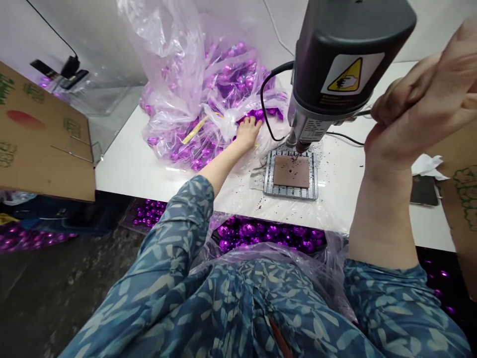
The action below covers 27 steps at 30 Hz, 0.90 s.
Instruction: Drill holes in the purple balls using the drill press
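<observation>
My left hand [249, 133] reaches to the mouth of a clear plastic bag [164, 119] full of shiny purple balls [238, 74]. Its fingers are apart and bent over the purple at the opening, with the fingertips partly hidden. On the right, my right hand [421, 99] is raised and closed beside the black drill press [350, 49]. A dark rod from the machine's side runs into its fingers, apparently the feed handle. Below the chuck [302, 146], a brown block [291, 171] with a small hole lies on the slotted metal base [315, 191].
Dark shavings are scattered around the base on the white table [335, 199]. More purple balls [268, 233] lie in a plastic-lined container below the front edge. Cardboard boxes stand at the left [44, 134] and right [464, 184]. A phone [424, 191] and white tissue [428, 166] lie at right.
</observation>
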Tool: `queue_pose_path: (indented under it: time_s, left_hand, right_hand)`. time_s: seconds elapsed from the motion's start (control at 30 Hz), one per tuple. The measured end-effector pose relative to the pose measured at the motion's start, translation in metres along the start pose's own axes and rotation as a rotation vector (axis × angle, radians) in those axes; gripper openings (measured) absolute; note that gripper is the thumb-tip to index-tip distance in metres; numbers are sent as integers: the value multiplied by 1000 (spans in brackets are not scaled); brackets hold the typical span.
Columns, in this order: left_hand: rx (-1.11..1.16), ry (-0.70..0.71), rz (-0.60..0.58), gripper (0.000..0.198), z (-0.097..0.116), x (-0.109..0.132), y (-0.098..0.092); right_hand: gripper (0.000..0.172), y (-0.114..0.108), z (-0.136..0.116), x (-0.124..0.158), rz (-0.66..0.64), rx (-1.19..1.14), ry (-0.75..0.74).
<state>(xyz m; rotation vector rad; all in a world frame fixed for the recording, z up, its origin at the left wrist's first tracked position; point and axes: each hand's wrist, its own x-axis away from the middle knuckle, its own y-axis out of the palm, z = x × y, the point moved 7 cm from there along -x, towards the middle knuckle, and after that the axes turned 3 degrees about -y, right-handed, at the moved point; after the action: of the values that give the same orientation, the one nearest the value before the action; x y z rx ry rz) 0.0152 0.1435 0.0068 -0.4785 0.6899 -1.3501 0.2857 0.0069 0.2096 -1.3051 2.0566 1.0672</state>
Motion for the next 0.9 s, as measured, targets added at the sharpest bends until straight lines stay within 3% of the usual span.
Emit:
queue_pose_path:
  time_s: [0.13, 0.27, 0.4, 0.5, 0.73, 0.9]
  left_hand:
    - [-21, -56, 18, 25, -7, -7, -4]
    - [357, -171, 18, 41, -15, 22, -25]
    - [911, -450, -228, 34, -20, 72, -18]
    - [1111, -518, -373, 30, -10, 104, -9]
    - [1094, -480, -491, 38, 9, 135, 20]
    - [923, -354, -321, 48, 12, 137, 35]
  right_hand:
    - [78, 3, -4, -1, -5, -103, -71]
    - [80, 3, -2, -1, -26, -118, -57]
    - [68, -3, 11, -2, 51, -177, -29]
    - [59, -6, 18, -2, 122, -170, 27]
    - [54, -3, 13, -2, 101, -91, 88]
    - [55, 3, 7, -3, 20, -37, 5]
